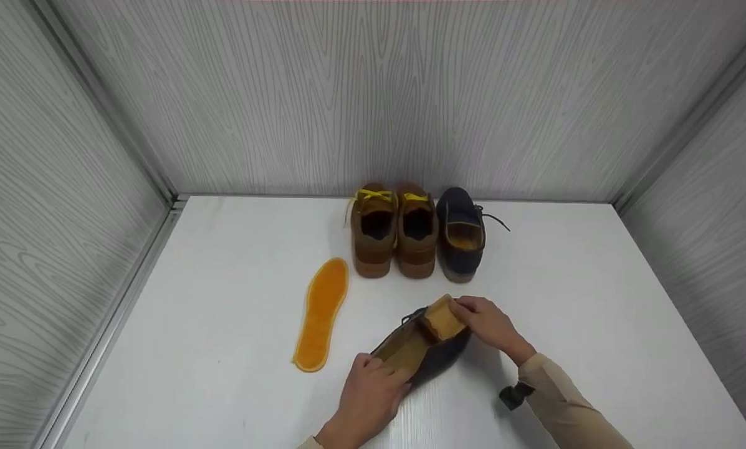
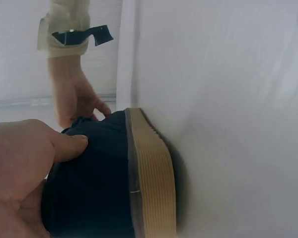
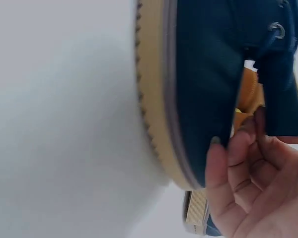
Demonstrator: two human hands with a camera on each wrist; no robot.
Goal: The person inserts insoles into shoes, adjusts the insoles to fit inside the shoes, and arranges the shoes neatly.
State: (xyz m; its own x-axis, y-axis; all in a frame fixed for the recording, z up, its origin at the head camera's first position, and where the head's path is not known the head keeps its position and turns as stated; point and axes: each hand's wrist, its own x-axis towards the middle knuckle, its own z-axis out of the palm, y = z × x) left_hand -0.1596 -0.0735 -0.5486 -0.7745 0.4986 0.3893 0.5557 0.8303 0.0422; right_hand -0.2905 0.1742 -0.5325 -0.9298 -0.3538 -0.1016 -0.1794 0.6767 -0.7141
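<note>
A navy shoe (image 1: 445,360) with a ribbed tan sole sits at the front of the table, its opening up and its toe pointing to the upper right. My left hand (image 1: 371,393) grips the heel, fingers over the rim; in the left wrist view its thumb (image 2: 72,145) presses the navy outside. With my right hand (image 1: 488,321) I pinch the shoe's tongue (image 1: 444,319), which is folded up and shows its tan lining. In the right wrist view, the fingers (image 3: 238,148) bend around the tongue's end, near a lace eyelet (image 3: 276,29).
An orange insole (image 1: 323,315) lies flat left of the shoe. Behind stand two brown shoes (image 1: 373,255) with yellow laces and a second navy shoe (image 1: 457,255), toes to the back wall (image 1: 373,93). Grey wood-grain panels border the white table (image 1: 223,280) on both sides.
</note>
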